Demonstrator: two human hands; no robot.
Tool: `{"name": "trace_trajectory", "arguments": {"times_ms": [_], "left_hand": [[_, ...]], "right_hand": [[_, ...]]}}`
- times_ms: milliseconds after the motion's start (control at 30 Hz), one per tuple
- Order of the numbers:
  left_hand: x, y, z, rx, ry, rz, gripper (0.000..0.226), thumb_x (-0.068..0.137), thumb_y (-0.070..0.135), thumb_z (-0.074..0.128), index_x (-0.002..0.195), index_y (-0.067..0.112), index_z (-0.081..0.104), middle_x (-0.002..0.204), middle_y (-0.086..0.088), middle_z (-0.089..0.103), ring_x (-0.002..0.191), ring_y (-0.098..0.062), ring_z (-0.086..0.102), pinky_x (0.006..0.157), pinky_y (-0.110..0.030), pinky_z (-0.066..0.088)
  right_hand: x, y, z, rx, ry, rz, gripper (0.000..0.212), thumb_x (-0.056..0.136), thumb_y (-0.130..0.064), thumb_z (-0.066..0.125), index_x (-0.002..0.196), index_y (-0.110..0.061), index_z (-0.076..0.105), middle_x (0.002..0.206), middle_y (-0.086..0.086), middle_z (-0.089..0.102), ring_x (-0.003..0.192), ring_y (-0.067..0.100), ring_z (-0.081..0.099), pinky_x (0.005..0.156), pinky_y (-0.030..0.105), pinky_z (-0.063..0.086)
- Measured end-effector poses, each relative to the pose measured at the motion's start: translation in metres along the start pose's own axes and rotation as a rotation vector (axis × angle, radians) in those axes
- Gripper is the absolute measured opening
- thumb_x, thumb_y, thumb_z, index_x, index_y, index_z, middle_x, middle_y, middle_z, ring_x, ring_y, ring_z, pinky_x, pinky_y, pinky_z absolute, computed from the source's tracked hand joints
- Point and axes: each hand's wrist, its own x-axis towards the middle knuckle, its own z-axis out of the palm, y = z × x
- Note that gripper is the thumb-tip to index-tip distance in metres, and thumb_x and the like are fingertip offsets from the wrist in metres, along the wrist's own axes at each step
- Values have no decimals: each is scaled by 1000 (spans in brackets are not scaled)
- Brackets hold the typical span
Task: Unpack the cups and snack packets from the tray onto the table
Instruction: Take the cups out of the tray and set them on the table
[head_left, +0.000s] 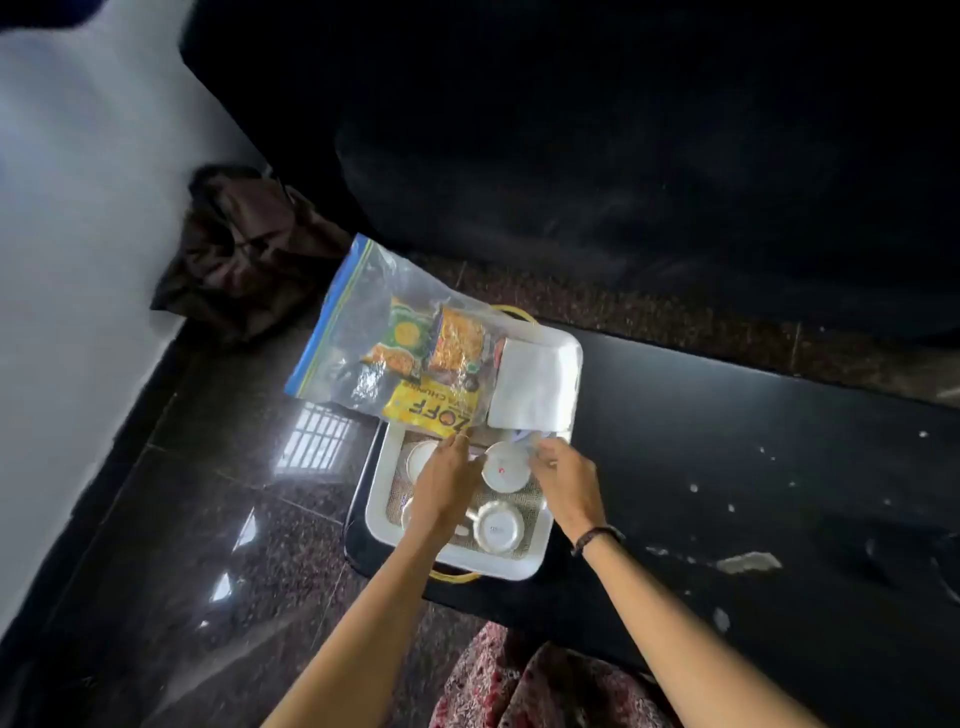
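A white tray with yellow handles sits at the left end of a black table. Several white cups stand in it; one upturned cup lies between my hands, another nearer me. A clear zip bag holding several snack packets, one of them a yellow packet, lies across the tray's far half and hangs over its left side. A white napkin pack rests beside it. My left hand touches the bag's near edge at the yellow packet. My right hand pinches the bag's corner by the napkins.
A dark brown bag lies on the floor by the white wall at the far left. A black sofa stands beyond the table. The table's right part carries white specks and a scrap. The floor is glossy dark granite.
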Motion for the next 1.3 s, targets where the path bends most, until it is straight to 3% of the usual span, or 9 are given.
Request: {"name": "trace_trajectory", "arguments": {"times_ms": [100,233,367,600,700,833,967,1167,1300], "left_hand": [[21,-17,12,63,-155,59,65,88,23,63,143,8,32,135,-15,50,115,-29,53,90,-38,45],[38,-28,29,150,-273,162,73,81,28,70,141,7,34,144,-11,43,114,-31,54,92,-39,47],[47,-27,41,183,-261,198,79,78,33,73,142,9,34,138,-12,48,114,-29,55,86,-37,50],[41,-22,41,148,-233,203,71,80,33,70,140,12,38,137,-9,50,115,-28,54,87,-34,46],[31,-20,35,-40,-228,214,56,87,35,61,136,12,47,137,-6,52,117,-24,55,92,-31,43],[15,-7,33,-361,-95,170,35,92,30,57,123,14,61,125,2,61,109,-10,58,84,-6,42],[5,27,48,-544,-97,77,35,93,20,55,126,9,57,131,-3,58,117,-17,57,99,-33,46],[0,75,78,-833,-310,-58,22,94,15,52,106,4,67,88,-2,70,77,-7,68,69,-17,53],[0,89,96,-850,-405,-14,12,88,10,62,99,7,66,81,3,73,79,-6,70,71,-16,55]], "right_hand": [[23,7,19,147,54,278,39,82,-44,62,104,-11,63,110,12,67,87,23,59,68,26,43],[42,7,32,139,-25,447,63,76,-63,56,102,-6,63,99,14,67,81,30,68,72,37,57],[49,6,41,413,-92,585,53,72,-62,63,88,-12,59,77,2,55,62,19,62,63,42,61],[54,5,34,602,-208,728,58,76,-42,68,118,-5,55,109,19,58,104,35,61,81,47,57],[42,12,19,640,-219,634,57,75,-38,70,118,-3,56,110,21,61,104,33,63,81,44,58],[20,26,-12,779,-226,467,58,81,-30,69,122,6,50,108,21,61,98,27,64,76,38,57],[-1,43,-43,847,-135,368,50,80,-23,71,119,-10,43,104,5,60,88,14,65,67,26,58],[-21,88,-88,802,3,137,65,73,-13,76,128,-24,44,108,-10,62,94,-1,63,71,14,53],[-24,118,-115,721,-30,4,79,66,-8,81,131,-31,43,121,-12,55,106,0,59,73,11,52]]}}
